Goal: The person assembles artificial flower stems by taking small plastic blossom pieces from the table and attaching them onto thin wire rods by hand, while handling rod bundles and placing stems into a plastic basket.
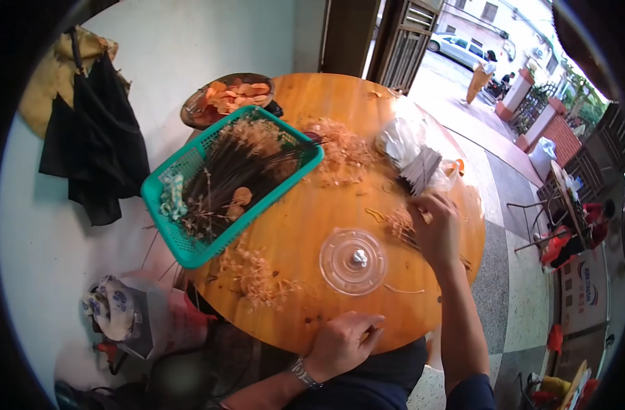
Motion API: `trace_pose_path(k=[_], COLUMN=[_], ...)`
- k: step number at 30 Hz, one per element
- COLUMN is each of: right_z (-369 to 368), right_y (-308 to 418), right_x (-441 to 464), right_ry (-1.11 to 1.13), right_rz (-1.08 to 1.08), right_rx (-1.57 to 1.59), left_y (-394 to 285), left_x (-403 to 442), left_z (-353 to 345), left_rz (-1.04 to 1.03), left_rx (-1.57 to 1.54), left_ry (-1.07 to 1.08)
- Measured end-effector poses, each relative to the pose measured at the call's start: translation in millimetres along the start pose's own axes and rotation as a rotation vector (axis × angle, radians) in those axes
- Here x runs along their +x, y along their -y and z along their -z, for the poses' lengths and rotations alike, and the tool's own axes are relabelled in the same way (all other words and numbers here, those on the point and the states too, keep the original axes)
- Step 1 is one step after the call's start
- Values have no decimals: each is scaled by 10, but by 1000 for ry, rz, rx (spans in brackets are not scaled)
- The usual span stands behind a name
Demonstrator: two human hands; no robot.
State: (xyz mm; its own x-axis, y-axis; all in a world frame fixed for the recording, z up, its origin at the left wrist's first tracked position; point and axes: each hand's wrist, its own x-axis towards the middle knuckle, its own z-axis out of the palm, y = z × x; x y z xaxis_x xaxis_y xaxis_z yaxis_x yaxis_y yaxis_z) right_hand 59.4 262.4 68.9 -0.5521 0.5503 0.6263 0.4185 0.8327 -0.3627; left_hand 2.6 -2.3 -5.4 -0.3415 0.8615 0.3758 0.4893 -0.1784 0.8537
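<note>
My left hand (344, 342), with a watch on its wrist, rests at the near edge of the round table. Its fingers are curled in, and what they hold, if anything, is hidden. My right hand (435, 222) is raised over the table's right side, fingers drawn together near the lower end of a bundle of thin grey strips (422, 167). Whether it grips one cannot be made out. Under it lie dried orange-brown sprigs (399, 223) with dark stems. A round clear plastic lid (336, 273) with a small white lump (360, 257) lies between my hands.
A green plastic basket (189, 258) of dark-stemmed dried flowers stands on the left of the wooden table (292, 232). Behind it is a bowl of orange petals (237, 96). Loose dried flowers (340, 147) and a clear plastic bag (398, 140) lie farther back. Bags (148, 314) stand lower left.
</note>
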Motion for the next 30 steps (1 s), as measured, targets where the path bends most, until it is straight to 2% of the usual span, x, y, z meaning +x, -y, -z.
trace_pose_path(k=[3, 5, 8, 12, 14, 18, 30], right_z=[-371, -670, -1026, -1314, -1335, -1481, -1534], right_y=[681, 981, 1230, 1472, 1566, 1514, 1523], right_x=[565, 878, 1190, 1361, 1388, 1404, 1467], right_ry=[56, 62, 174, 404, 465, 387, 453], right_rz=[167, 279, 324, 308, 310, 374, 422], right_rx=[191, 141, 21, -315, -412, -474, -600], left_y=[11, -4, 72, 73, 56, 57, 76], left_x=[-46, -54, -85, -97, -98, -90, -104], left_z=[15, 25, -23, 0, 29, 62, 48], left_rz=[52, 59, -7, -3, -1, -36, -83], left_rx=[12, 12, -84, -81, -82, -100, -116], left_ry=[49, 42, -40, -27, -26, -34, -74])
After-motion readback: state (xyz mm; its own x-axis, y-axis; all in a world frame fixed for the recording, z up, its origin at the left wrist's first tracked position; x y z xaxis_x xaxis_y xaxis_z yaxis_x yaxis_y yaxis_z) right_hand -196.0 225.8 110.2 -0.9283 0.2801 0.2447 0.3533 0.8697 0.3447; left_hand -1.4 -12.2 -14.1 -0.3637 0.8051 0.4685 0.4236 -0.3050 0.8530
